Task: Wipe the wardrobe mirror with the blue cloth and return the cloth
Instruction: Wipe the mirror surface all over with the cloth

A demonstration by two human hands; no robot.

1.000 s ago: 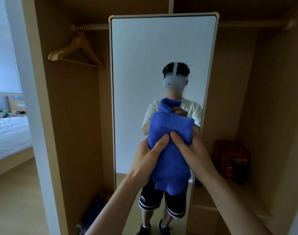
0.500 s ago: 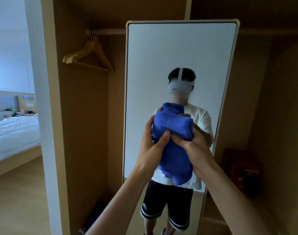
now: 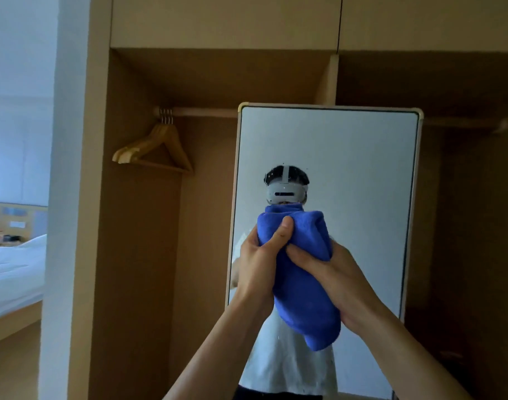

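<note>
The tall wardrobe mirror [image 3: 359, 157] in a light frame stands inside the open wardrobe, straight ahead. A bunched blue cloth [image 3: 302, 287] is held up in front of its glass at about the mirror's mid height. My left hand [image 3: 258, 261] grips the cloth from the left, thumb pressed over its top. My right hand [image 3: 330, 275] grips it from the right, fingers dug into the folds. Whether the cloth touches the glass cannot be told. The mirror reflects the person holding the cloth.
Wooden hangers [image 3: 157, 153] hang on the rail [image 3: 201, 112] left of the mirror. The wardrobe's left side panel [image 3: 97, 226] and a white wall edge [image 3: 56, 197] stand close by. A bed [image 3: 13, 272] lies beyond, at far left. The right compartment [image 3: 466, 226] is dark.
The view has tilted upward, so the mirror's top edge sits lower in frame. Both hands have raised the cloth higher, and the left thumb now wraps over its top.
</note>
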